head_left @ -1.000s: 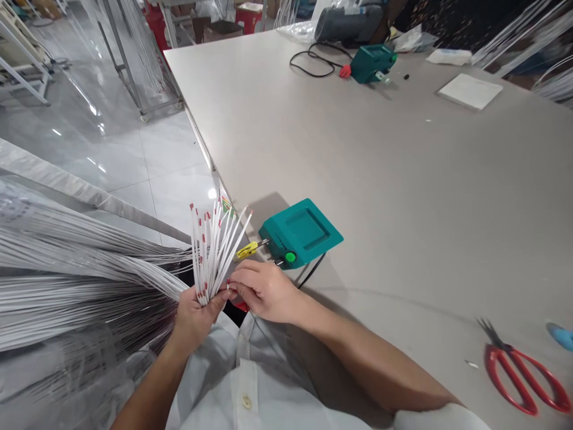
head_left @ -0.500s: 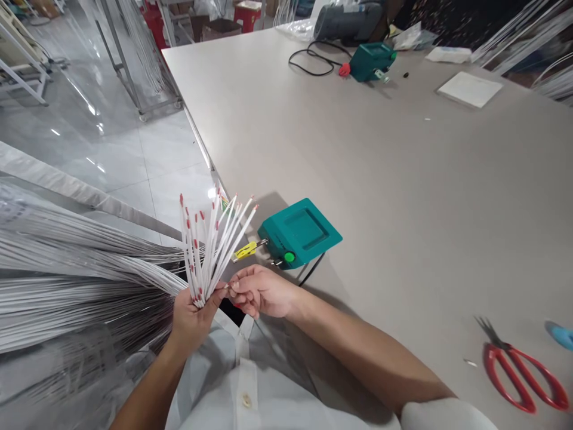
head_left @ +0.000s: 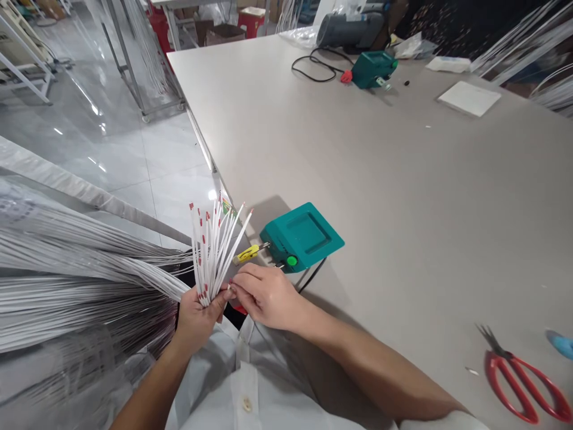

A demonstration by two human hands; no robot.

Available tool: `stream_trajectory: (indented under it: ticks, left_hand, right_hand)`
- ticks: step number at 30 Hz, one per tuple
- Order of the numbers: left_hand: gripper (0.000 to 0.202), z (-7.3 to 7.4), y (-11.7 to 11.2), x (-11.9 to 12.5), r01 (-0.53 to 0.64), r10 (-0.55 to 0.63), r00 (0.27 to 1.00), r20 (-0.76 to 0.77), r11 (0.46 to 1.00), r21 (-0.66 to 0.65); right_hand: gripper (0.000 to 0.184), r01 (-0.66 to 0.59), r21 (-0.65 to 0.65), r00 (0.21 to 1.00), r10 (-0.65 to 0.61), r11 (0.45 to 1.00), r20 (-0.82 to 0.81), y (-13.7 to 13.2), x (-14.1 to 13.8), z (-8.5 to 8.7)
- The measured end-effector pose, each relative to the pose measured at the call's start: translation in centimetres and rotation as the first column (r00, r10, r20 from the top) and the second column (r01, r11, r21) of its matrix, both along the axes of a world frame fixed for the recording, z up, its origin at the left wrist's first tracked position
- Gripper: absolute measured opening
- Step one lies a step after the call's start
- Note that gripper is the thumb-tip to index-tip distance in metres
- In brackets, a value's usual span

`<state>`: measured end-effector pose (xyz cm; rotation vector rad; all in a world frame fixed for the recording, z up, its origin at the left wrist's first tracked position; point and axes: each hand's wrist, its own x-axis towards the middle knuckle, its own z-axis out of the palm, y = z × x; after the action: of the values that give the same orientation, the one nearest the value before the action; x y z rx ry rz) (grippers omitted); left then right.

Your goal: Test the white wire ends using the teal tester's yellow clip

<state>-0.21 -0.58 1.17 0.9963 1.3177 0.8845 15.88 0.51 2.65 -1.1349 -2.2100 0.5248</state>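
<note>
My left hand (head_left: 200, 316) is closed around a bundle of white wires (head_left: 215, 257), several with red tips or marks, fanned upward from the fist. My right hand (head_left: 266, 295) meets the left thumb, its fingertips pinched on one small wire end at the bundle's base. Just beyond the hands, on the table edge, lies a teal device (head_left: 302, 236) with a green button. A yellow clip (head_left: 248, 253) is attached to its near-left side.
Long white wires (head_left: 80, 269) hang in thick bunches at my left. Red-handled scissors (head_left: 514, 370) lie on the table (head_left: 403, 197) at right. Farther back are a second green device (head_left: 373, 68), a grey motor (head_left: 344, 30) and a white pad (head_left: 469, 98).
My right hand has turned over, its back now facing up, with fingertips still at the left thumb. The wire fan has drawn slightly closer together and shifted right.
</note>
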Motion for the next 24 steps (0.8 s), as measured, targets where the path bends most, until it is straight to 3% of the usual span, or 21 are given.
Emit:
stream_trajectory:
  ticks: [2, 5, 9, 12, 15, 24]
  left_hand:
    - [0.018, -0.4, 0.1, 0.1, -0.033, 0.033, 0.999, 0.010, 0.999, 0.009]
    - [0.023, -1.2, 0.5, 0.4, -0.122, 0.121, 0.990, 0.065, 0.992, 0.010]
    - [0.037, -1.7, 1.4, 1.0, -0.160, 0.158, 0.974, 0.164, 0.987, 0.004]
    - [0.043, -1.6, 1.9, 1.3, -0.152, 0.147, 0.969, 0.199, 0.988, 0.009]
    - [0.043, -1.6, 2.3, 1.5, -0.127, 0.124, 0.966, 0.227, 0.992, -0.005]
    - [0.048, -1.8, 2.4, 1.6, -0.098, 0.103, 0.968, 0.227, 0.995, -0.034]
  right_hand:
    - [0.020, 0.062, 0.036, 0.987, -0.067, 0.997, 0.149, -0.1, 0.4, 0.4]
    - [0.021, 0.117, 0.150, 0.959, -0.150, 0.982, 0.240, 0.1, 1.5, 1.0]
    - [0.027, 0.068, 0.308, 0.888, -0.199, 0.949, 0.415, 1.2, 3.2, 1.0]
    - [0.031, -0.017, 0.300, 0.790, -0.171, 0.954, 0.589, 2.1, 3.7, 0.7]
    - [0.030, -0.057, 0.282, 0.742, -0.148, 0.958, 0.653, 2.9, 3.6, 1.0]
    - [0.014, -0.106, 0.137, 0.774, -0.004, 0.985, 0.633, 5.2, 3.6, 2.0]
